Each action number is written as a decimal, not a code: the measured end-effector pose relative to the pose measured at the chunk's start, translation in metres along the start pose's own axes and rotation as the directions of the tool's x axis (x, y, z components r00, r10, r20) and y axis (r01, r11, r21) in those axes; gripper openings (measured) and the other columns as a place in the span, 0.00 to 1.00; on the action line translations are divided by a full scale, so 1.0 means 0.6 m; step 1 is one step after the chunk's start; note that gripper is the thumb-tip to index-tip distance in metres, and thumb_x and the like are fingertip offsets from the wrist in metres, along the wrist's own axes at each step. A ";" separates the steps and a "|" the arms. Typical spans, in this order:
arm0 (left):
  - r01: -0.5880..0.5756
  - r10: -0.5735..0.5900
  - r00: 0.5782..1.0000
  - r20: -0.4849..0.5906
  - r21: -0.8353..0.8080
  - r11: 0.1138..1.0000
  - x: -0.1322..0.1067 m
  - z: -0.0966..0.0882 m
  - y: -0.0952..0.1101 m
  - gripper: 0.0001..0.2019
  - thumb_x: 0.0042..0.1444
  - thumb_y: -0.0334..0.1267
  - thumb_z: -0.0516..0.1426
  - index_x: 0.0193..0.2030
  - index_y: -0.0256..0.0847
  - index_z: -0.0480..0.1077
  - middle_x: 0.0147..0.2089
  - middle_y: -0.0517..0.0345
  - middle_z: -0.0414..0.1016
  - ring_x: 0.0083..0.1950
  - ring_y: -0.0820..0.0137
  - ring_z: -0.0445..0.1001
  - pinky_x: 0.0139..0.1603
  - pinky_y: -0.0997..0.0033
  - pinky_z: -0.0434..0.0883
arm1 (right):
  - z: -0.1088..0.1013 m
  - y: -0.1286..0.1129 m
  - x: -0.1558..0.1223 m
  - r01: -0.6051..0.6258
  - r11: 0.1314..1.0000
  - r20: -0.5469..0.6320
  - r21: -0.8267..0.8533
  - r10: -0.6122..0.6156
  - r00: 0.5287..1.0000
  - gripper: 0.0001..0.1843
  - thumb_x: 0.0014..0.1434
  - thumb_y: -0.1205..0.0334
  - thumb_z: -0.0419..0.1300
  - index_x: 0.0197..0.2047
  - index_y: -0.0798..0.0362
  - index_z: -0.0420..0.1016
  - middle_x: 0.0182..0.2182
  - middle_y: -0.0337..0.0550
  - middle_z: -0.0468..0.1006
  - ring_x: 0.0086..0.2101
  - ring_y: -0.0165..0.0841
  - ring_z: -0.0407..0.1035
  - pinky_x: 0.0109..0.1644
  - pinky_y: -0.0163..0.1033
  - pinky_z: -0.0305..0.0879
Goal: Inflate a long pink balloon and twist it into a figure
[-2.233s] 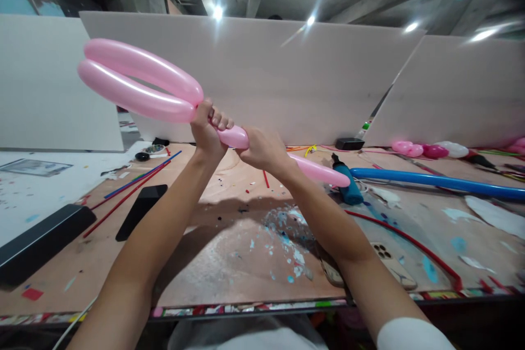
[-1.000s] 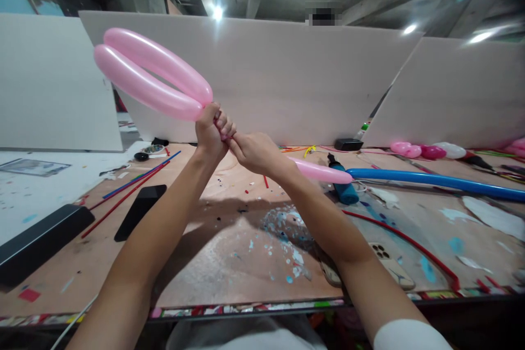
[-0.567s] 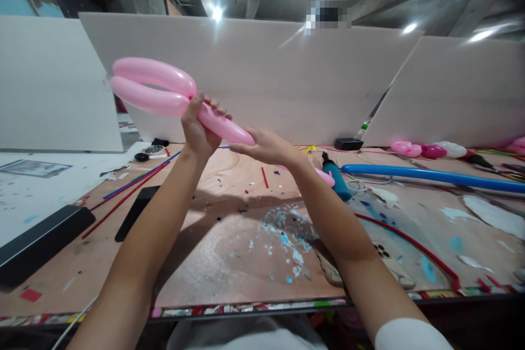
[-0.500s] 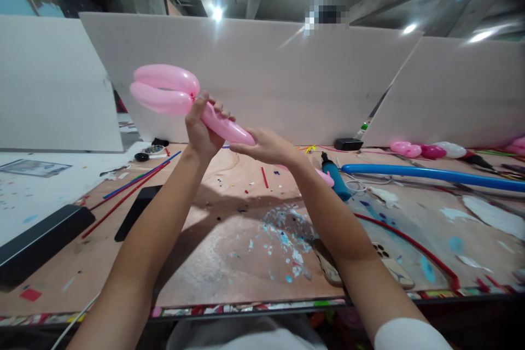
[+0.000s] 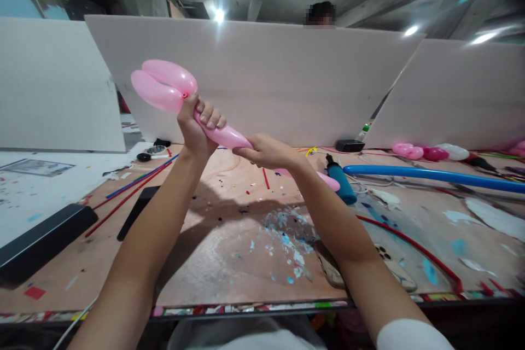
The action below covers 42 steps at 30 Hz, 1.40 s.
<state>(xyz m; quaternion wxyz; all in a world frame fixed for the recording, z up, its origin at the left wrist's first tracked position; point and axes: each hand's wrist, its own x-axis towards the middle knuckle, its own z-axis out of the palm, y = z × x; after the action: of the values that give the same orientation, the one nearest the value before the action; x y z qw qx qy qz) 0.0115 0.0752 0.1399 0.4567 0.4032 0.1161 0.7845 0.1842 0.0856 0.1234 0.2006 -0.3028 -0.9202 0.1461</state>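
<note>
A long pink balloon (image 5: 228, 136) is held up in front of me, above the table. Its far left end is folded into a two-lobed loop with a knot at the join. My left hand (image 5: 202, 123) wraps round the balloon just below that knot, fingers closed. Farther along, my right hand (image 5: 270, 151) grips the same balloon, thumb on the near side and fingers behind it. A pink length shows again beyond my right forearm, beside a teal hand pump (image 5: 343, 183); the stretch between is hidden by that hand and arm.
The wooden table (image 5: 205, 262) bears paint flecks and scraps. A blue balloon (image 5: 426, 176) and a red balloon (image 5: 414, 243) lie at right. Two phones (image 5: 328, 265) sit under my right forearm. Black boxes (image 5: 45, 240) and thin red sticks (image 5: 127, 199) are left. White panels (image 5: 254, 82) stand behind.
The looped end has tilted and turned slightly. My left hand has shifted a little left, and my right hand has closed farther round the balloon. A person's head now shows above the panel.
</note>
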 end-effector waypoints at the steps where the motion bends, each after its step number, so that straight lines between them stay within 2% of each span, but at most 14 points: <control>1: 0.000 0.000 1.000 0.011 -0.006 1.000 0.000 0.000 -0.001 0.25 0.55 0.52 0.63 0.20 0.42 0.55 0.16 0.68 0.49 0.14 0.79 0.54 0.19 0.74 0.61 | 0.000 0.000 0.000 -0.008 1.000 0.001 0.016 0.008 1.000 0.22 0.66 0.43 0.51 0.34 0.54 0.67 0.22 0.36 0.65 0.23 0.27 0.61 0.26 0.33 0.53; 5: 0.016 -0.012 0.993 0.115 -0.029 0.999 -0.002 -0.006 -0.004 0.18 0.51 0.53 0.66 0.28 0.43 0.66 0.23 0.63 0.66 0.23 0.74 0.71 0.30 0.72 0.73 | -0.003 0.000 -0.001 -0.047 0.969 0.025 0.242 0.043 0.999 0.24 0.64 0.38 0.54 0.37 0.53 0.66 0.24 0.37 0.68 0.24 0.27 0.64 0.26 0.33 0.59; 7: 0.103 -0.111 0.962 0.251 0.043 0.994 -0.002 -0.016 -0.007 0.18 0.45 0.50 0.70 0.35 0.43 0.70 0.30 0.59 0.74 0.33 0.67 0.79 0.38 0.66 0.77 | -0.008 0.000 -0.004 -0.056 0.924 0.040 0.379 0.044 0.998 0.26 0.64 0.35 0.53 0.39 0.53 0.65 0.26 0.38 0.69 0.25 0.27 0.65 0.27 0.32 0.62; 8: 0.156 -0.182 0.924 0.335 0.104 0.982 0.000 -0.022 -0.008 0.21 0.40 0.46 0.72 0.39 0.43 0.71 0.34 0.56 0.76 0.38 0.63 0.80 0.41 0.62 0.78 | -0.010 0.000 -0.007 -0.058 0.897 0.058 0.437 0.036 0.998 0.27 0.65 0.35 0.52 0.39 0.53 0.65 0.27 0.38 0.70 0.26 0.27 0.65 0.28 0.32 0.63; 10: 0.216 -0.310 0.815 0.490 0.240 0.946 0.004 -0.033 -0.006 0.28 0.32 0.39 0.75 0.42 0.42 0.73 0.38 0.52 0.78 0.44 0.56 0.81 0.45 0.57 0.79 | -0.016 0.003 -0.011 -0.067 0.842 0.130 0.535 -0.003 0.992 0.26 0.64 0.36 0.54 0.41 0.54 0.66 0.29 0.39 0.71 0.27 0.27 0.67 0.29 0.32 0.65; 11: 0.208 -0.340 0.768 0.542 0.291 0.934 0.006 -0.038 -0.003 0.29 0.30 0.37 0.76 0.42 0.41 0.73 0.39 0.51 0.79 0.46 0.54 0.81 0.46 0.55 0.79 | -0.019 0.006 -0.013 -0.077 0.814 0.171 0.576 -0.028 0.985 0.26 0.64 0.37 0.56 0.41 0.55 0.67 0.30 0.39 0.72 0.28 0.27 0.68 0.30 0.32 0.66; 12: 0.177 -0.339 0.746 0.574 0.319 0.931 0.008 -0.042 0.001 0.28 0.30 0.37 0.76 0.41 0.42 0.74 0.39 0.51 0.79 0.46 0.54 0.81 0.47 0.55 0.79 | -0.021 0.009 -0.015 -0.087 0.785 0.209 0.614 -0.055 0.976 0.25 0.63 0.38 0.58 0.42 0.55 0.68 0.30 0.40 0.73 0.28 0.27 0.69 0.30 0.32 0.67; 16: 0.069 -0.275 0.763 0.585 0.350 0.934 0.010 -0.044 0.020 0.28 0.31 0.36 0.76 0.42 0.44 0.74 0.41 0.52 0.80 0.46 0.56 0.81 0.44 0.60 0.81 | -0.023 0.024 -0.017 -0.090 0.669 0.244 0.738 -0.141 0.959 0.27 0.57 0.38 0.62 0.40 0.57 0.69 0.25 0.38 0.73 0.23 0.28 0.68 0.25 0.33 0.67; 20: 0.091 -0.382 0.724 0.574 0.470 0.878 0.006 -0.037 0.022 0.32 0.28 0.27 0.75 0.45 0.38 0.75 0.47 0.43 0.80 0.41 0.54 0.82 0.35 0.61 0.81 | -0.020 0.032 -0.020 -0.095 0.560 0.205 0.823 -0.137 0.969 0.26 0.56 0.40 0.61 0.41 0.57 0.70 0.22 0.37 0.72 0.19 0.27 0.64 0.21 0.32 0.63; 24: 0.062 -0.325 0.794 0.513 0.464 0.884 0.001 -0.030 0.013 0.30 0.26 0.25 0.75 0.41 0.36 0.76 0.43 0.43 0.81 0.34 0.58 0.81 0.29 0.66 0.78 | -0.018 0.031 -0.022 -0.139 0.517 0.239 0.845 -0.133 0.962 0.24 0.58 0.40 0.58 0.41 0.56 0.69 0.22 0.36 0.71 0.19 0.26 0.62 0.20 0.31 0.60; 31: -0.144 -0.098 0.912 0.399 0.534 0.833 0.003 -0.021 0.006 0.20 0.26 0.24 0.74 0.29 0.36 0.74 0.28 0.57 0.76 0.29 0.72 0.73 0.27 0.78 0.70 | -0.016 0.010 -0.018 -0.147 0.560 0.177 0.815 0.001 0.984 0.21 0.63 0.42 0.57 0.38 0.54 0.68 0.24 0.36 0.67 0.20 0.24 0.60 0.21 0.30 0.57; 35: -0.279 0.051 0.913 0.405 0.528 0.802 0.003 -0.020 -0.005 0.17 0.30 0.28 0.74 0.28 0.37 0.74 0.28 0.59 0.75 0.30 0.74 0.71 0.28 0.81 0.69 | -0.018 0.006 -0.014 -0.082 0.679 0.100 0.730 0.013 0.995 0.23 0.66 0.40 0.53 0.38 0.54 0.67 0.24 0.36 0.67 0.21 0.25 0.61 0.23 0.31 0.59; 39: -0.244 0.047 0.932 0.360 0.526 0.815 0.003 -0.019 -0.014 0.18 0.30 0.30 0.74 0.29 0.38 0.74 0.29 0.59 0.75 0.30 0.73 0.72 0.28 0.79 0.69 | -0.026 0.003 -0.014 0.001 0.866 0.012 0.500 -0.008 1.000 0.22 0.69 0.41 0.51 0.39 0.53 0.66 0.21 0.34 0.66 0.21 0.26 0.62 0.25 0.31 0.60; 42: -0.267 0.050 0.920 0.388 0.528 0.806 0.007 -0.025 -0.013 0.21 0.28 0.31 0.75 0.31 0.38 0.74 0.30 0.58 0.76 0.32 0.72 0.73 0.31 0.78 0.71 | -0.035 0.001 -0.021 -0.038 0.895 0.000 0.444 0.043 0.999 0.23 0.70 0.42 0.49 0.37 0.54 0.66 0.21 0.36 0.67 0.21 0.26 0.62 0.25 0.31 0.60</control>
<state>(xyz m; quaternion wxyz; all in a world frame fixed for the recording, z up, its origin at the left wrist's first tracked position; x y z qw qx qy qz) 0.0042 0.0857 0.1281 0.2597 0.6646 0.2263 0.6630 0.2036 0.0813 0.1380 0.2658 -0.2688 -0.8551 0.3548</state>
